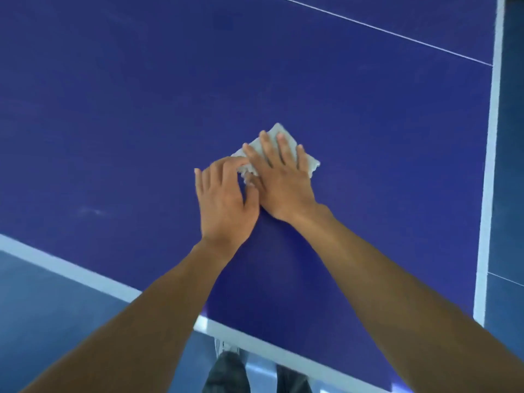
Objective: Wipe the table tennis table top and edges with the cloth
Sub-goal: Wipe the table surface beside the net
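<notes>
A small pale grey cloth (310,163) lies folded on the blue table tennis table top (141,109), near the middle of the view. My right hand (279,180) presses flat on the cloth with straight, spread fingers and covers most of it. My left hand (224,199) sits just to the left, its fingertips bent onto the cloth's near left corner and seeming to pinch it. The table's white near edge line (85,275) runs diagonally below my forearms, and its white right edge line (489,165) runs up the right side.
A thin white centre line (382,29) crosses the table at the top right. Blue floor (42,321) lies beyond the near edge and past the right edge. My shoes and trouser legs (226,370) show under the near edge. A faint pale smudge (90,211) marks the top at left.
</notes>
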Tool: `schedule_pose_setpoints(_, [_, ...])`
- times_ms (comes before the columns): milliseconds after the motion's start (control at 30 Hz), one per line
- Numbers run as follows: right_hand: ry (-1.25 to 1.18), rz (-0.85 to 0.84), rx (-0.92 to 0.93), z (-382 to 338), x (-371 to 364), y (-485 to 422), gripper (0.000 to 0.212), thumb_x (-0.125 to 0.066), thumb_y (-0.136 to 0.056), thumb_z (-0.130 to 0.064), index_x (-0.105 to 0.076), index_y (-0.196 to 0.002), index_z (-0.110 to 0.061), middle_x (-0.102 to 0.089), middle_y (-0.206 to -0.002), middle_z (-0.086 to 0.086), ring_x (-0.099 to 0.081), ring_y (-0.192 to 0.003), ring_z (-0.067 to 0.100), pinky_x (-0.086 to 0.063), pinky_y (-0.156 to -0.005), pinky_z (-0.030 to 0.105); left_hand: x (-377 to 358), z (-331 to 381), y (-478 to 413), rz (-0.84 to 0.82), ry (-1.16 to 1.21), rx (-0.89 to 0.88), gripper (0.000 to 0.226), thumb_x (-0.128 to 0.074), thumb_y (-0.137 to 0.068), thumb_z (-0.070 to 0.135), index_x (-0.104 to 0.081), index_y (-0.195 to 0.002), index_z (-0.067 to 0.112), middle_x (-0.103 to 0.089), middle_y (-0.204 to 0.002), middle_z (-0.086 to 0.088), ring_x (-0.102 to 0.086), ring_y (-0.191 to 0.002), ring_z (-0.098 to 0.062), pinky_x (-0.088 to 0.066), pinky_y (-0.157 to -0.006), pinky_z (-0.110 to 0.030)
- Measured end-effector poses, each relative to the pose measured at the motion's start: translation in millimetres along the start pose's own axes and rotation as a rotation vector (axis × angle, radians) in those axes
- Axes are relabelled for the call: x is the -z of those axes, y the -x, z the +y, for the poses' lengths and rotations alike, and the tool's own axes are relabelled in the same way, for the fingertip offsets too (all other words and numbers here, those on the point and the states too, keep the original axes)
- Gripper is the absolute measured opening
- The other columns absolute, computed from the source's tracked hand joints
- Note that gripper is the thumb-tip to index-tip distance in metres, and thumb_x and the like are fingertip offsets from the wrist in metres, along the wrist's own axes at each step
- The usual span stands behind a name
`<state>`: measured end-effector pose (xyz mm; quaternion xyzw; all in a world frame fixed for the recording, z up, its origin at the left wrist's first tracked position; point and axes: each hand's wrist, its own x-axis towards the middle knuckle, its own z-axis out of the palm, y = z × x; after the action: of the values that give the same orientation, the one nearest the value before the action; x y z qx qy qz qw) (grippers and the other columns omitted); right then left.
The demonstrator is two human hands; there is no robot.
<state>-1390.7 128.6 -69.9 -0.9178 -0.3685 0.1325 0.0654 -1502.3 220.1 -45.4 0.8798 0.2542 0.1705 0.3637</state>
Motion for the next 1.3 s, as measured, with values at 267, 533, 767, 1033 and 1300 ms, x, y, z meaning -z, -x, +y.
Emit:
schedule_pose_setpoints(267, [-0.139, 0.049, -0.559, 55, -2, 121, 0.060, -0.023, -0.108, -0.054, -0.009, -0.165, -0.042, 0.008, -0.175, -0.008, 0.012, -0.160, 0.021, 0.006, -0.127, 0.058, 98, -72, 99, 0.031, -0.358, 0.043, 0.046, -0.047, -0.092, 0.033, -0.064, -0.129, 0.012, -0.054, -0.141, -0.011, -0.048, -0.132, -0.036, -0.013, -0.123, -0.065])
schedule_pose_setpoints(533, [-0.124, 0.101, -0.809, 8, -11, 148, 0.062, -0.025, -0.110, -0.049, -0.008, -0.167, -0.034, 0.006, -0.176, 0.002, 0.008, -0.161, 0.031, -0.002, -0.125, 0.064, 92, -97, 119, 0.012, -0.414, 0.116, 0.049, -0.043, -0.095, 0.039, -0.064, -0.133, 0.018, -0.045, -0.148, -0.011, -0.039, -0.140, -0.037, -0.008, -0.125, -0.062])
schedule_pose_setpoints(767, [0.087, -0.015, 0.112, -46, -52, 197, 0.060, -0.029, -0.108, -0.056, -0.020, -0.165, -0.038, -0.007, -0.176, -0.001, -0.003, -0.162, 0.029, -0.009, -0.125, 0.061, 86, -102, 119, 0.060, -0.467, 0.124, 0.046, -0.047, -0.093, 0.041, -0.065, -0.131, 0.021, -0.045, -0.149, -0.008, -0.038, -0.141, -0.035, -0.005, -0.127, -0.058])
schedule_pose_setpoints(1033, [-0.209, 0.132, -0.994, 83, 3, 184, 0.065, -0.019, -0.105, -0.057, -0.009, -0.167, -0.036, 0.002, -0.176, 0.000, 0.005, -0.161, 0.028, -0.001, -0.126, 0.064, 84, -103, 119, 0.103, -0.481, 0.074, 0.044, -0.051, -0.092, 0.038, -0.069, -0.127, 0.018, -0.051, -0.146, -0.013, -0.043, -0.140, -0.040, -0.010, -0.125, -0.061])
schedule_pose_setpoints(1300, [0.041, 0.048, -0.144, -89, -54, 171, 0.063, -0.031, -0.107, -0.047, -0.020, -0.166, -0.030, -0.009, -0.175, 0.007, -0.003, -0.161, 0.037, -0.007, -0.124, 0.068, 84, -106, 118, 0.087, -0.489, 0.070, 0.043, -0.049, -0.094, 0.039, -0.064, -0.129, 0.021, -0.048, -0.148, -0.011, -0.041, -0.141, -0.039, -0.009, -0.125, -0.062])
